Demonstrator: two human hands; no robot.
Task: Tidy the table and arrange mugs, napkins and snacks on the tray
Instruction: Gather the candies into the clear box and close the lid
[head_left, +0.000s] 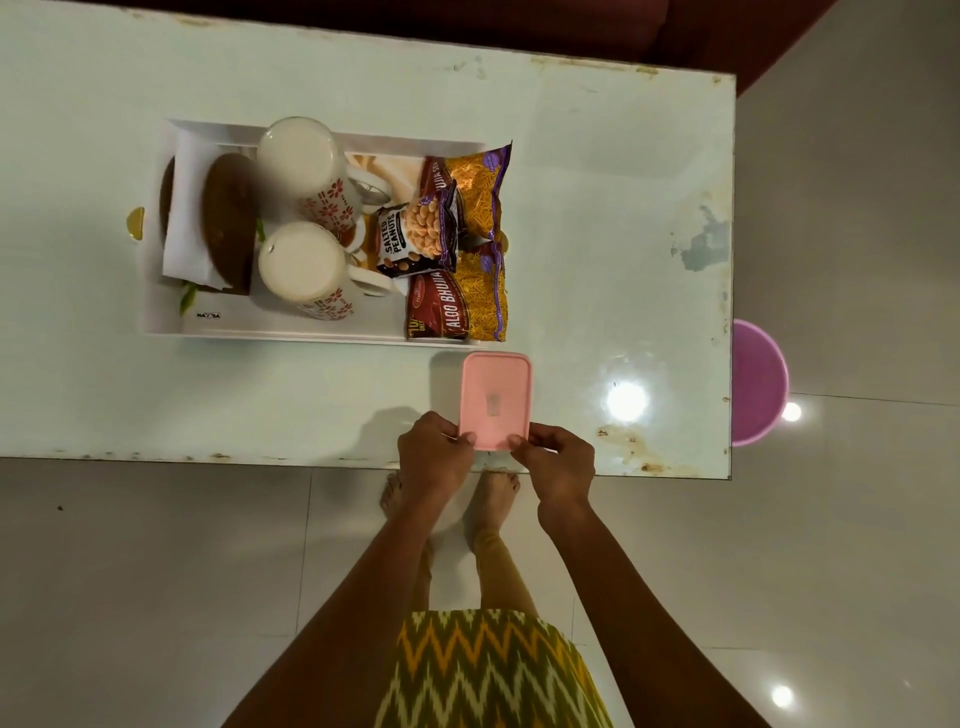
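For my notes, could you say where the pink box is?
Head view: the pink box is at the table's near edge, by the tray's near right corner.

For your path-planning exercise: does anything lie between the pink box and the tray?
No: bare table separates the pink box from the tray, though snack packets fill the tray's nearest corner.

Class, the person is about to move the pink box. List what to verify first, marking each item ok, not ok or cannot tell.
1. Left hand and right hand both pinch the near end of the pink box: ok.
2. Box lid fully sealed: cannot tell.
3. Both mugs on the tray: ok.
4. Napkin on the tray: ok.
5. Snack packets within the tray: not ok, they overhang its right rim.
6. Box lifted off the table: cannot tell.
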